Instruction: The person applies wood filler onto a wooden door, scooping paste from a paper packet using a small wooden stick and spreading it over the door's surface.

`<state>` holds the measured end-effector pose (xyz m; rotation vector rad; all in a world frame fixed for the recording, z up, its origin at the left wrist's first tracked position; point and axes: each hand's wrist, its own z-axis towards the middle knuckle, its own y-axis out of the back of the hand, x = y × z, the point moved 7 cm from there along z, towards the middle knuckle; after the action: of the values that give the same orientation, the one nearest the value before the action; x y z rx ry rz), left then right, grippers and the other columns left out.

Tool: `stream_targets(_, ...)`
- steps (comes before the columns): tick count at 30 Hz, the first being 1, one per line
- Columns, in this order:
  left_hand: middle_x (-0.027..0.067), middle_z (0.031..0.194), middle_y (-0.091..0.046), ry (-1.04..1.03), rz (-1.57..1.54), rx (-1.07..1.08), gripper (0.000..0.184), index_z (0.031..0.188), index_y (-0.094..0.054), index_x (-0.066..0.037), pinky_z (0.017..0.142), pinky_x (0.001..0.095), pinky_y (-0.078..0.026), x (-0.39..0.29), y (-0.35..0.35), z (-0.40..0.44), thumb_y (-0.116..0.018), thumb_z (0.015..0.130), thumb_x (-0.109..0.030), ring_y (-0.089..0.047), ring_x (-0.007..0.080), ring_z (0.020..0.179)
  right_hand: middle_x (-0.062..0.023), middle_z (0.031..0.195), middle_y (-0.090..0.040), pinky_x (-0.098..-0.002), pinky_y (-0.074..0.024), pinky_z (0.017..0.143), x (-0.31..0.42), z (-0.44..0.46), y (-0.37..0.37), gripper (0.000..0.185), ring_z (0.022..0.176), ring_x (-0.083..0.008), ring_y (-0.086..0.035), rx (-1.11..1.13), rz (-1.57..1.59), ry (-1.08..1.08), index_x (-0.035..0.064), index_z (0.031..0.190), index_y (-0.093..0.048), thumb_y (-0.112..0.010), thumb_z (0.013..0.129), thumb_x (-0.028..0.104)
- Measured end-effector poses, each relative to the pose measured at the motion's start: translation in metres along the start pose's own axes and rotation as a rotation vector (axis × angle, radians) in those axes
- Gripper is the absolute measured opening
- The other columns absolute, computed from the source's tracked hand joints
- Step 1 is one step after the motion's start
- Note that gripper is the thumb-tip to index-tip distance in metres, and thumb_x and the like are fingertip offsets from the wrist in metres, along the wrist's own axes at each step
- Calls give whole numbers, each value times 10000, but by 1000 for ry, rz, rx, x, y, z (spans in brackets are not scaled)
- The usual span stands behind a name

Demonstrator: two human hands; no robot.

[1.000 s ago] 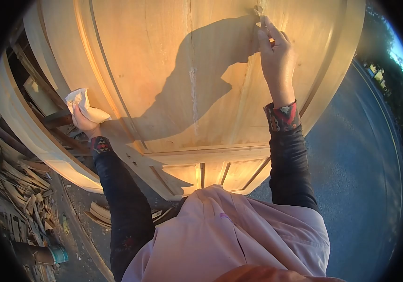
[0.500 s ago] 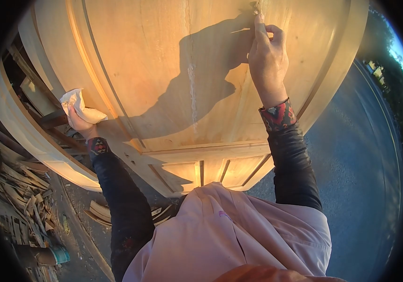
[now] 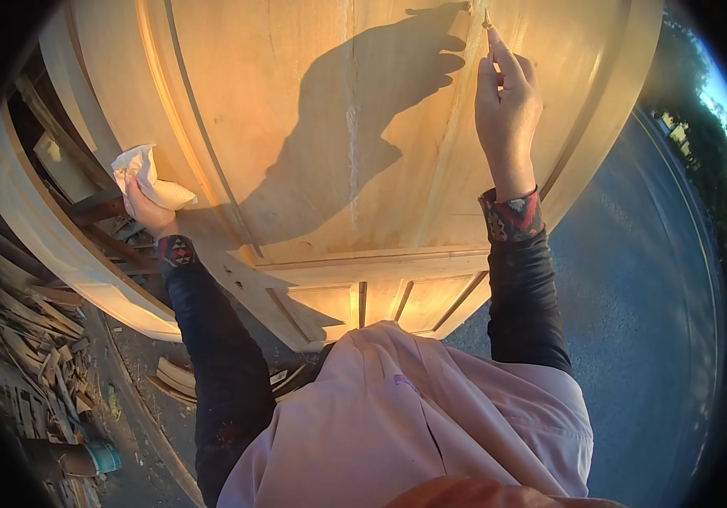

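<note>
A pale wooden panel door (image 3: 287, 85) stretches out before me. My right hand (image 3: 509, 127) is raised over its upper right part, fingers pinched around a thin small tool (image 3: 488, 20) with a pointed tip. Whether that tip touches the wood I cannot tell. At the door's left edge, my left hand (image 3: 150, 212) grips a crumpled whitish packet (image 3: 167, 195); its contents are hidden. A rough whitish streak (image 3: 352, 148) runs along a seam in the main panel, within the shadow of my right arm.
Another curved-looking wooden frame (image 3: 67, 254) stands to the left. Scrap wood (image 3: 41, 360) is heaped on the ground at lower left, near a brown cylinder with a teal end (image 3: 102, 459). A paved road (image 3: 634, 296) runs along the right side.
My right hand has moved a little right and down, away from the spot at the upper seam, and the tool's tip now shows. My left hand stays nearly in place with the packet.
</note>
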<state>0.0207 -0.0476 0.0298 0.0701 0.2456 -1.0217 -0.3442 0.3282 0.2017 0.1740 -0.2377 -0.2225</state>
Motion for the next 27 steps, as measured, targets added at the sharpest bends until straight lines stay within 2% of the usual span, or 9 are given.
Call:
stream_targets(2,241,1044,-605,-175,71,-52,313,1089,-550,50,819,427,-483,-14,3,2,-615,850,-142,-599,386,922,-96,941,-600,-286,-489,630,15,11,0,324,681,-171,-589,-30,-70,126,131,1194,-617,-552,879,93)
stream_targets(8,254,1018,-612,-174,71,-47,363,1083,-549,56,806,440,-493,-14,4,5,-669,803,-141,-604,414,897,-120,941,-595,-325,-514,596,34,9,-7,320,698,-249,-625,138,-449,56,126,1174,-624,-559,863,88)
stream_targets(11,251,1024,-611,-155,71,-37,381,1089,-550,57,808,437,-493,-10,4,3,-680,796,-149,-603,410,907,-114,930,-598,-323,-512,608,29,2,-3,334,710,-246,-623,137,-427,64,118,1186,-615,-556,859,81)
stream_targets(14,246,1036,-610,-161,38,-41,381,1090,-552,56,811,431,-492,-10,3,3,-682,796,-149,-603,398,922,-118,923,-602,-325,-514,620,29,16,6,346,726,-246,-620,111,-236,63,116,1199,-606,-557,858,80)
stream_targets(16,244,1040,-609,4,-117,-16,376,1086,-554,59,813,429,-491,26,-5,-7,-680,799,-149,-603,392,927,-121,914,-604,-324,-514,627,27,23,-2,346,735,-243,-619,85,-258,112,114,1203,-603,-555,862,85)
stream_targets(18,242,1043,-609,35,-109,-5,373,1082,-555,60,815,429,-490,32,-7,-9,-678,801,-151,-603,391,928,-119,922,-598,-319,-516,627,22,25,-16,353,736,-231,-619,51,-251,127,117,1222,-590,-549,873,83)
stream_targets(20,242,1044,-609,-64,70,-15,373,1081,-557,62,817,432,-489,12,-1,-5,-676,801,-155,-603,396,926,-113,934,-593,-319,-518,627,19,20,-22,369,736,-227,-619,28,-220,83,123,1237,-579,-547,873,74)
stream_targets(25,244,1049,-608,-146,84,-15,371,1092,-556,64,822,437,-485,-8,3,0,-659,810,-153,-601,405,922,-104,939,-587,-319,-521,638,7,-1,-26,383,752,-219,-614,35,-214,21,127,1252,-568,-547,875,59)
stream_targets(27,244,1051,-608,-155,91,-21,366,1096,-556,64,822,436,-485,-10,4,1,-654,814,-149,-601,402,922,-101,911,-574,-326,-515,578,7,-2,-17,395,714,-220,-609,69,-190,57,108,1236,-574,-548,849,35)
